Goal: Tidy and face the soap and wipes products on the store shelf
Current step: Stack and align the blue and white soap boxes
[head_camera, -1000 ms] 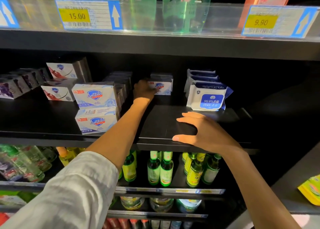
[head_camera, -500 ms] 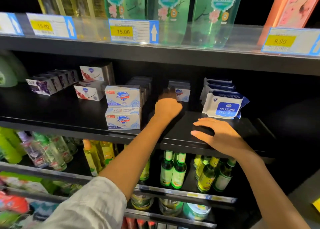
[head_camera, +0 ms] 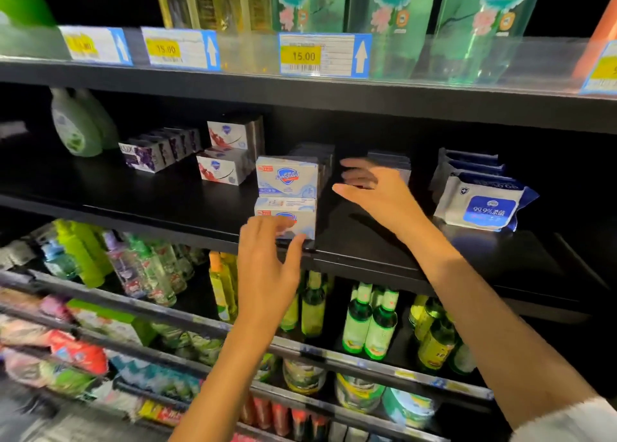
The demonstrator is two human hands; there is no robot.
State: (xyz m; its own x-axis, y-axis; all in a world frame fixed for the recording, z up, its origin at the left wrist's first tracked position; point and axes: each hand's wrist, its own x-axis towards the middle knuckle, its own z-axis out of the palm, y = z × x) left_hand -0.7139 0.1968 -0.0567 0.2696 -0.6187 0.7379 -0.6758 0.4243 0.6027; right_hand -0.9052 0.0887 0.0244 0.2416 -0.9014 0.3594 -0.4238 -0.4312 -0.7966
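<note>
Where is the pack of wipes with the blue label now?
The wipes pack lies at the right of the black middle shelf, in front of more packs, right of the right hand.

I see a matt black shelf [head_camera: 150, 204], glossy cardboard soap boxes [head_camera: 287, 177], a shiny plastic wipes pack [head_camera: 480, 207] and green glass bottles [head_camera: 370, 324].

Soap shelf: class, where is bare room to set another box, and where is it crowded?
Free: the black shelf in front of the purple boxes, and between the right hand and wipes pack. Crowded: around the Safeguard stack.
</note>
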